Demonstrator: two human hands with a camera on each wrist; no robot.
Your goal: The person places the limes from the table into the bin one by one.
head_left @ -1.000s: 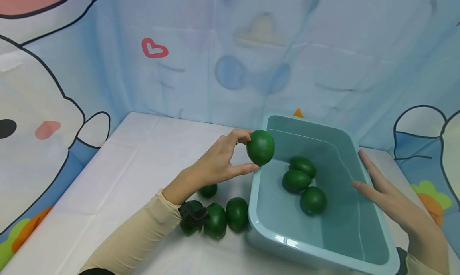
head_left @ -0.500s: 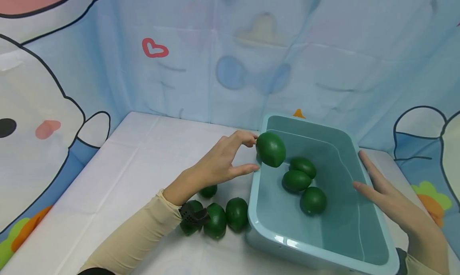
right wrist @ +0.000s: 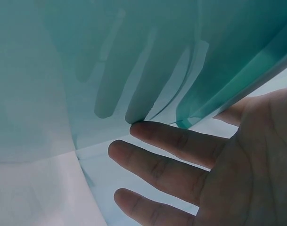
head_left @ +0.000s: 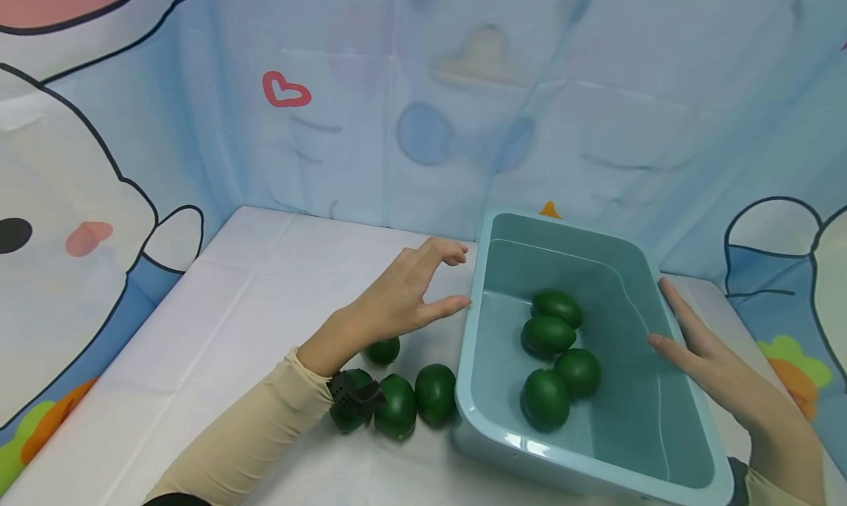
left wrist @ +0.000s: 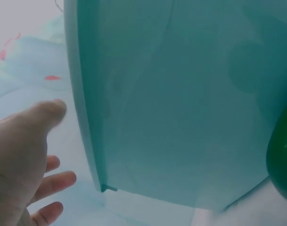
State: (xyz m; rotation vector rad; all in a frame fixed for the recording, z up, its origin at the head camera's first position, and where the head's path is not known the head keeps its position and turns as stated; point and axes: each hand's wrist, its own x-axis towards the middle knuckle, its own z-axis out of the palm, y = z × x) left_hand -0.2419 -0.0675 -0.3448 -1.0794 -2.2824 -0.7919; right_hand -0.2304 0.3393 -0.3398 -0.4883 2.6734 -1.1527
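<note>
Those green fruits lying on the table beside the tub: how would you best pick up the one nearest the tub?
Take the nearest green fruit from above, fingers across its narrower middle. It is smooth and egg-shaped, with the tub on one side and another fruit on the other, so the top is freest.

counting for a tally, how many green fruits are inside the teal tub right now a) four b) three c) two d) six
a: four green fruits lie on the floor of the teal tub in the head view, while the left hand beside the rim holds nothing and the right hand rests on the far wall.
</note>
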